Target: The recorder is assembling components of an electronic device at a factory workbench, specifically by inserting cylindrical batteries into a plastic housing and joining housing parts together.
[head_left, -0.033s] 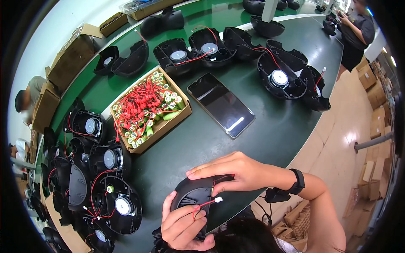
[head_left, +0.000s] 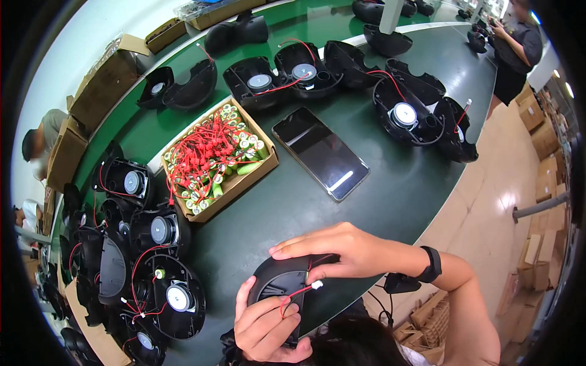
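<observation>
A curved black plastic speaker shell (head_left: 276,268) is held between both hands close to the table's near edge. My left hand (head_left: 268,326) wraps its lower left side, with the fingers bent over the inner face beside a thin red and black wire. The wire ends in a small white connector (head_left: 316,285) that sticks out to the right. My right hand (head_left: 332,247) grips the shell from its upper right, thumb below and fingers along the top edge. My palms and fingers hide much of the shell.
A cardboard box (head_left: 241,183) of green battery cells with red leads stands beyond my hands, beside a dark smartphone (head_left: 321,152). Open black housings with round speakers (head_left: 178,297) crowd the left; more (head_left: 404,114) line the far side. Another person (head_left: 516,46) stands far right.
</observation>
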### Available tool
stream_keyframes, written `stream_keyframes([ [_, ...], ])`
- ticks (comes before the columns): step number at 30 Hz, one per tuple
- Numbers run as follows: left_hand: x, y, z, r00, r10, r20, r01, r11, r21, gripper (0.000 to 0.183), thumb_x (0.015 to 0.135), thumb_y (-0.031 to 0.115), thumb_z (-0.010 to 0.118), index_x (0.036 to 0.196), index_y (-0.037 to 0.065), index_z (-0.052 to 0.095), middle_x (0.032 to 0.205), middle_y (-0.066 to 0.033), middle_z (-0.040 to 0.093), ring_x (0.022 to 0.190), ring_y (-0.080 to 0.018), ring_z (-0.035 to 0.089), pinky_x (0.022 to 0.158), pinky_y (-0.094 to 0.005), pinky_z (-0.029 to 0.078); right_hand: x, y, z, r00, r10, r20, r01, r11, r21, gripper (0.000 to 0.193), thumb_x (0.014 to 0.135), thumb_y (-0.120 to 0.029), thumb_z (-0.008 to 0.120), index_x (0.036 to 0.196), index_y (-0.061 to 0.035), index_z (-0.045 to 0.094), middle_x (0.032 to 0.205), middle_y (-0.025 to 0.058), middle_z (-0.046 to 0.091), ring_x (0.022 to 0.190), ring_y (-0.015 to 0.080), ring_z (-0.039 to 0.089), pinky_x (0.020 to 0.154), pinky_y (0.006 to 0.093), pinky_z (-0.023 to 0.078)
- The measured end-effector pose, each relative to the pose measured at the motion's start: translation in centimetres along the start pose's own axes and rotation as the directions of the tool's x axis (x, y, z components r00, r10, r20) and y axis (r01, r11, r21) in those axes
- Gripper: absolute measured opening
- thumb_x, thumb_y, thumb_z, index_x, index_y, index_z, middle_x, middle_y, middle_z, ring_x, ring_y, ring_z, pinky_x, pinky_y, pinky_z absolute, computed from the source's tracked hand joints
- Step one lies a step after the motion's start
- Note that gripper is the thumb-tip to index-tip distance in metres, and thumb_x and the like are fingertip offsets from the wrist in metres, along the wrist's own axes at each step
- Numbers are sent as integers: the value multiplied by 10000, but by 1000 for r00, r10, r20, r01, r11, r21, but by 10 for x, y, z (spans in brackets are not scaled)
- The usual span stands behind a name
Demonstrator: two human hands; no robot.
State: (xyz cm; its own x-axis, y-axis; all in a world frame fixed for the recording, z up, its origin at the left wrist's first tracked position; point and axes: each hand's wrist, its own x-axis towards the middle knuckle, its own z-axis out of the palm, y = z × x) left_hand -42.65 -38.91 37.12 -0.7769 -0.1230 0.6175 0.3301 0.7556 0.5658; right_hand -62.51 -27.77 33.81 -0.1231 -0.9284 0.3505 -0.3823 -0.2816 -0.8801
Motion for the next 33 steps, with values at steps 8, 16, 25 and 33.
stream_keyframes([
  [8,-20,7,4,986,-166,-12,166,975,148,340,703,396,722,770,65,688,728,-36,676,800,-221,683,960,-611,381,-26,-46,0,994,-55,-93,-11,809,-588,301,740,-62,693,1028,-3,630,822,94,631,638,214,619,559,298,517],
  [16,0,9,3,1000,-17,12,15,979,202,363,763,340,658,857,-11,679,1012,-142,680,1014,-343,604,929,-575,393,-17,-79,11,892,-440,102,424,738,-525,111,742,-38,643,823,36,632,887,142,634,789,230,641,645,292,559],
  [25,-8,11,0,996,-84,25,81,991,103,361,743,338,711,910,19,690,964,-111,667,1065,-369,599,965,-610,352,5,-78,9,960,-266,86,265,964,25,153,798,22,650,944,61,624,977,159,645,875,285,654,687,345,566],
  [33,-10,15,-5,994,-108,14,107,992,64,393,695,299,764,996,58,687,1077,-56,673,1037,-290,543,1008,-587,330,-9,-50,-3,965,-12,-263,-7,997,-75,331,773,1,676,1100,8,620,1103,138,656,1013,301,642,859,379,526],
])
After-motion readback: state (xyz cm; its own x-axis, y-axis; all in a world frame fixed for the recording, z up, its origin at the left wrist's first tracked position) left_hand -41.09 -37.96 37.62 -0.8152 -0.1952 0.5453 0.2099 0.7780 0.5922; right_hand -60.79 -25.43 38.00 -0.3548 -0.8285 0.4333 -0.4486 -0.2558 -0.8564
